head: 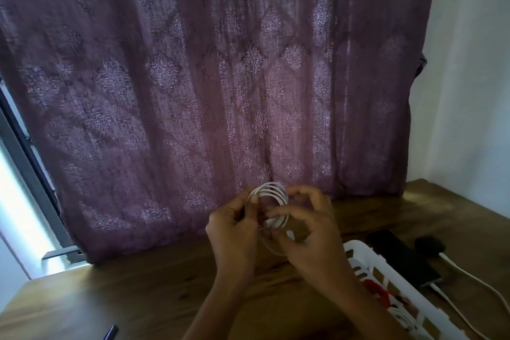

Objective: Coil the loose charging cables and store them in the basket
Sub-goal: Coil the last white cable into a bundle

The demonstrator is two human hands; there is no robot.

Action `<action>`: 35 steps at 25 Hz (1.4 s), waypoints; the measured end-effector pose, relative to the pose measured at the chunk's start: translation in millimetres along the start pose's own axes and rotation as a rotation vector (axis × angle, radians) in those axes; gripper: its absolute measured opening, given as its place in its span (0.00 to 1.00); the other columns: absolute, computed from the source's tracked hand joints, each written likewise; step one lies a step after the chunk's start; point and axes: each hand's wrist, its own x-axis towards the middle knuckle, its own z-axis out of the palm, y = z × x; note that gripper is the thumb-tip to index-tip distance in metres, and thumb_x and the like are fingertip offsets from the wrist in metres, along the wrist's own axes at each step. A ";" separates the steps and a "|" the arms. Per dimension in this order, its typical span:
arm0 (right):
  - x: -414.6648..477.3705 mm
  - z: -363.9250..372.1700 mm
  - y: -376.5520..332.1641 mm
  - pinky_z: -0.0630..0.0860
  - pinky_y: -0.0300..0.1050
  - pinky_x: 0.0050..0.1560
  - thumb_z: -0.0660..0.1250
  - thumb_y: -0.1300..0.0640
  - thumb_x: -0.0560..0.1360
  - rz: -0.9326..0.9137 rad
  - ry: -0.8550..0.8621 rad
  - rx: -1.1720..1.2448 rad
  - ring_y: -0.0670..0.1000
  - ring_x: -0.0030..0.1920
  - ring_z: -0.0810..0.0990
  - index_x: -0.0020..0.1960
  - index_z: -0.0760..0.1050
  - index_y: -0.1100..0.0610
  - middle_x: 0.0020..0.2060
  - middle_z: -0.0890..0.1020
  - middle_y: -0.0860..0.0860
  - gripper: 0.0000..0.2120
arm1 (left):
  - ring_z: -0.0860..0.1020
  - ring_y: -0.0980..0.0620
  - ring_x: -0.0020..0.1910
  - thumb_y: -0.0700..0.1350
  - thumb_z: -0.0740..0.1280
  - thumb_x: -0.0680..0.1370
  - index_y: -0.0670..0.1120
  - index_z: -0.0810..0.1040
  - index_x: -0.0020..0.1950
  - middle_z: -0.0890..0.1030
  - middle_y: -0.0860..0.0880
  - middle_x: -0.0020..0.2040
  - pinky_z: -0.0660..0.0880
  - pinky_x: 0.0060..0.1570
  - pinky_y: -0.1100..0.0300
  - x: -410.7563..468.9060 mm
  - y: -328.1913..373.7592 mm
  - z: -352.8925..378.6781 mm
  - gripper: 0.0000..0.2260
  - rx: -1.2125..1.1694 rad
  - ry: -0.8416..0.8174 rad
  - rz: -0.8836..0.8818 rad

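Note:
A white charging cable (271, 193), wound into several loops, is held up above the wooden table (154, 281) in front of the curtain. My left hand (234, 226) pinches the coil's left side. My right hand (306, 223) grips its right and lower side, fingers curled through the loops. A short loose end hangs below between the hands. The white slotted basket (367, 259) stands at the lower right, partly behind my right forearm, with a red item (379, 291) and something white inside.
A purple patterned curtain (207, 77) hangs right behind the table. Right of the basket lie a black phone (400, 257), a black plug (429, 246) and white cables (469, 281) running off the frame. A dark object (110, 332) sits at the bottom left edge.

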 end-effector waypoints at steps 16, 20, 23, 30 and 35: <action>-0.5 -4.1 -1.7 0.78 0.41 0.46 0.69 0.63 0.71 0.626 0.052 0.860 0.46 0.48 0.83 0.44 0.80 0.57 0.42 0.85 0.49 0.04 | 0.83 0.52 0.40 0.33 0.58 0.78 0.36 0.73 0.55 0.81 0.41 0.46 0.81 0.37 0.59 -4.6 4.3 0.6 0.08 -0.750 -0.052 -0.445; 8.8 -14.7 -1.6 0.75 0.28 0.40 0.70 0.67 0.70 0.474 0.130 0.650 0.41 0.45 0.82 0.44 0.82 0.58 0.41 0.85 0.46 0.06 | 0.80 0.45 0.51 0.32 0.61 0.76 0.44 0.71 0.59 0.80 0.42 0.53 0.77 0.53 0.46 0.1 -4.4 -8.6 0.14 -0.347 -0.233 -0.475; 12.3 -20.4 -0.1 0.75 0.29 0.41 0.70 0.67 0.70 0.409 0.083 0.569 0.42 0.44 0.83 0.43 0.82 0.58 0.40 0.86 0.47 0.06 | 0.81 0.47 0.51 0.38 0.66 0.75 0.48 0.74 0.59 0.82 0.45 0.52 0.76 0.58 0.47 8.6 -0.9 -16.6 0.14 -0.102 -0.390 -0.383; 19.4 -27.2 0.7 0.77 0.32 0.42 0.71 0.60 0.70 0.384 0.067 0.522 0.44 0.42 0.83 0.42 0.82 0.52 0.39 0.85 0.47 0.04 | 0.83 0.51 0.37 0.37 0.60 0.78 0.36 0.80 0.50 0.84 0.42 0.40 0.80 0.38 0.63 10.1 1.2 -18.6 0.10 -0.237 -0.479 -0.362; 15.7 -18.5 4.9 0.74 0.37 0.45 0.72 0.56 0.69 0.423 0.123 0.415 0.42 0.44 0.80 0.39 0.81 0.47 0.37 0.84 0.42 0.04 | 0.83 0.51 0.37 0.38 0.58 0.79 0.35 0.80 0.48 0.84 0.40 0.42 0.81 0.38 0.62 6.1 3.9 -13.7 0.12 -0.462 -0.418 -0.443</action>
